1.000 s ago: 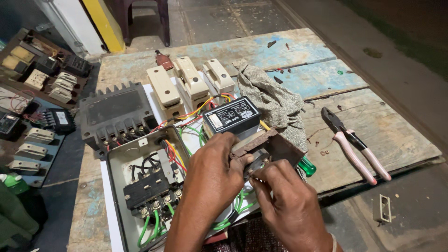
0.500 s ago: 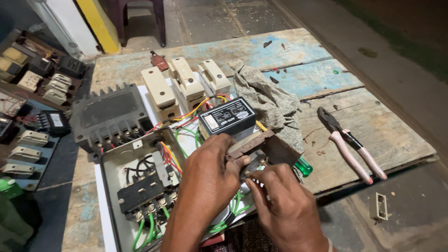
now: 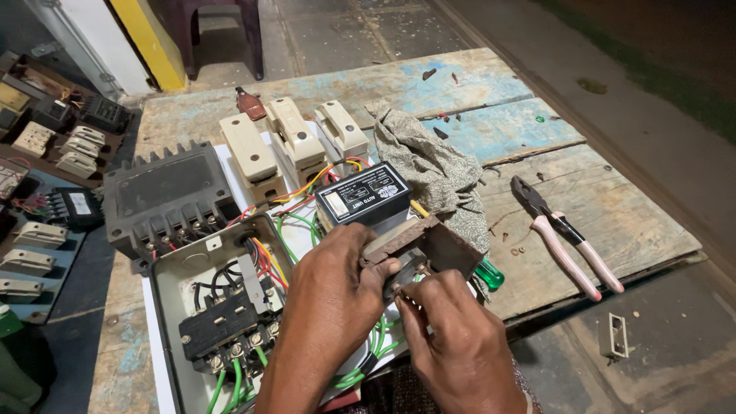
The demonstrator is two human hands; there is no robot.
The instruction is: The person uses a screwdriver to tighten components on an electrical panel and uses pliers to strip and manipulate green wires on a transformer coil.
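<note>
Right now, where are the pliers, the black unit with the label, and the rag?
pliers (image 3: 569, 239), head view, on the pink handles.
black unit (image 3: 363, 198), head view, on its labelled top.
rag (image 3: 433, 165), head view, on its crumpled middle.

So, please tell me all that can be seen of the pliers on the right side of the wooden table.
The pliers lie flat on the bare wooden table, to the right of both hands, and nothing touches them. The dark metal jaws point up and left and look shut. The two handles, sleeved in pink or pale plastic with a dark patch on one, spread slightly toward the table's near right edge.
</note>
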